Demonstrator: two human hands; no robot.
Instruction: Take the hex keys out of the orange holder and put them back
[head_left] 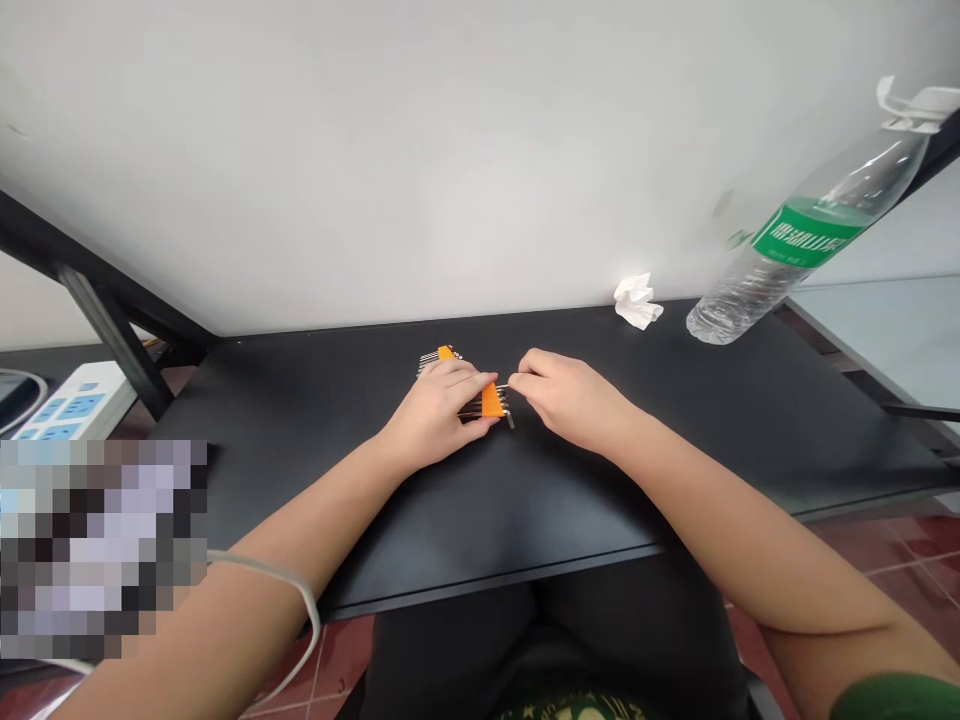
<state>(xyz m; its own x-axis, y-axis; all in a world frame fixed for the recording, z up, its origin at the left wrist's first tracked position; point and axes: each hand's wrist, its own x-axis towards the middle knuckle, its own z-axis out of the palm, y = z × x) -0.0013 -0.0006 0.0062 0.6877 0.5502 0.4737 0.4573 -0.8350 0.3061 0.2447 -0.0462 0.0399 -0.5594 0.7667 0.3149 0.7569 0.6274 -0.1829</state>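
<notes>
Power strip (71, 405), white with blue socket faces, far left beyond a black metal post (124, 335). White cable (309, 600) loops across my left forearm (315, 510) in this view; could snag if that arm draws back. Left hand (435, 410) palm down, closed over the hex key set (491, 401) on the black tabletop (300, 400), thumb at the near edge, fingertips by the right end. Orange plastic holder (446, 352) shows at both ends, its middle hidden under my palm. I judge it light, rigid, hard to break; metal keys smooth, probably slick, likely snug in their slots. Best hold: the orange plastic, with a single key taken near its end for leverage. Right hand (570, 398) curled, thumb and forefinger apparently pinching the tip of one thin key (503, 386); exact contact too small to tell. Another bent end (511, 419) juts close by, apt to catch a fingertip. Farther right, crumpled tissue (637, 300) by the wall (450, 150), then a green-labelled plastic bottle (810, 235) with white carry handle; both well apart, neither in my way.
</notes>
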